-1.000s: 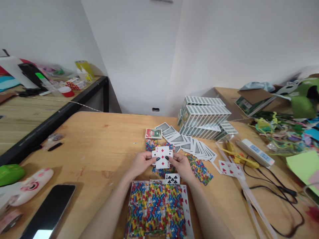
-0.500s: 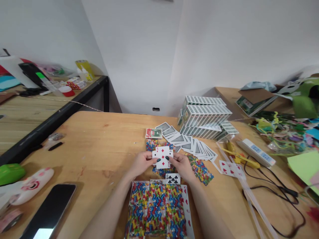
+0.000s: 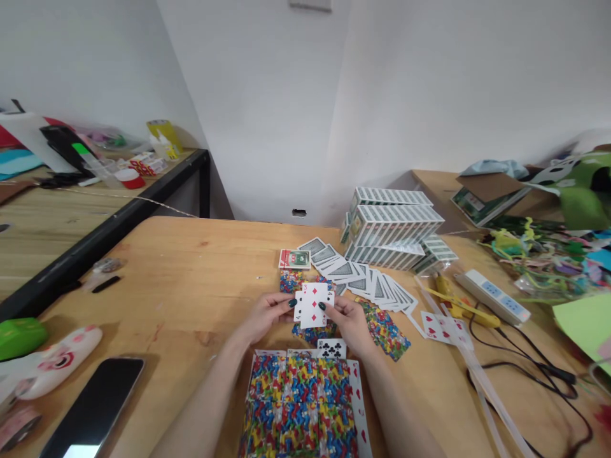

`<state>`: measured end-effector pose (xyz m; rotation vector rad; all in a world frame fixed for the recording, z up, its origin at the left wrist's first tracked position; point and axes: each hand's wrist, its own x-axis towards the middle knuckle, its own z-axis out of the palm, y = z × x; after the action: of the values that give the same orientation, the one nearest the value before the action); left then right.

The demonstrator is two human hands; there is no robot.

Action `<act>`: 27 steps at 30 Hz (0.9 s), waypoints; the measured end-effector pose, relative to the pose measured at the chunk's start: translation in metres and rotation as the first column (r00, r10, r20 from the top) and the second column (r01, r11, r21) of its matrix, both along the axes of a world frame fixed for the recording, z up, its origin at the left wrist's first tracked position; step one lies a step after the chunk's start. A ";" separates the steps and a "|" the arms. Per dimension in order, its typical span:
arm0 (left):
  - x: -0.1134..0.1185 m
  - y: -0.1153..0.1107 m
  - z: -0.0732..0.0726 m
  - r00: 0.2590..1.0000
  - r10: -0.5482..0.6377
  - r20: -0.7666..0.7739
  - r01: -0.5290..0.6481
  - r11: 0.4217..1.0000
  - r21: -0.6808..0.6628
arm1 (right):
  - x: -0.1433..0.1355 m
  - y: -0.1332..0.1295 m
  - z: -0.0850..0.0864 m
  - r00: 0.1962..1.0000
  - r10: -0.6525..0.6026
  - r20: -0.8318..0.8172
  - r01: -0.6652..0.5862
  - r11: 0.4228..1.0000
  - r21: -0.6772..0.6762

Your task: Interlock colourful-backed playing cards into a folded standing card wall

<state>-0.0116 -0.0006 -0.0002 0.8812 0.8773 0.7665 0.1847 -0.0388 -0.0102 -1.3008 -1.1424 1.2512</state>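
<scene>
My left hand (image 3: 264,316) pinches the left edge of a black-suited four card (image 3: 298,310), which lies crosswise behind a three of diamonds (image 3: 314,298). Closed on the right side of both cards is my right hand (image 3: 352,323), its thumb on the face of the three. Below them, a ten of clubs (image 3: 332,348) sticks out at the top of a block covered in colourful patterned paper (image 3: 300,407). A hearts card strip (image 3: 357,401) runs along the block's right side. Patterned pieces (image 3: 384,331) lie on the table under and beside my hands.
Face-down cards (image 3: 353,270) fan out beyond my hands beside a card box (image 3: 294,259). Striped card boxes (image 3: 396,226) are stacked behind. To the right are a glue gun (image 3: 461,308), a power strip (image 3: 494,296) and cables; a phone (image 3: 93,407) lies at left.
My left thumb has slid off the front of the three to the left edge, so more of the four shows. The cards sit slightly further right, and the view has tilted up slightly.
</scene>
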 end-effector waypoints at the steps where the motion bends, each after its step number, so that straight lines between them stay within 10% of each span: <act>1: 0.001 0.000 0.000 1.000 -0.008 0.004 0.008 1.000 -0.006 | 0.000 0.000 0.000 1.000 -0.011 -0.002 0.011 1.000 -0.003; 12: 0.011 -0.002 0.014 0.988 -0.094 -0.123 0.110 0.985 0.132 | -0.006 -0.004 0.003 0.995 -0.061 0.075 0.056 0.996 0.063; 27: 0.016 0.001 0.006 0.977 0.099 -0.191 -0.089 0.994 0.059 | -0.010 -0.006 0.005 0.997 0.014 -0.075 -0.013 1.000 0.013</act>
<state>0.0046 0.0006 0.0053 0.9758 1.0822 0.7965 0.1746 -0.0448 -0.0053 -1.2286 -1.1055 1.2908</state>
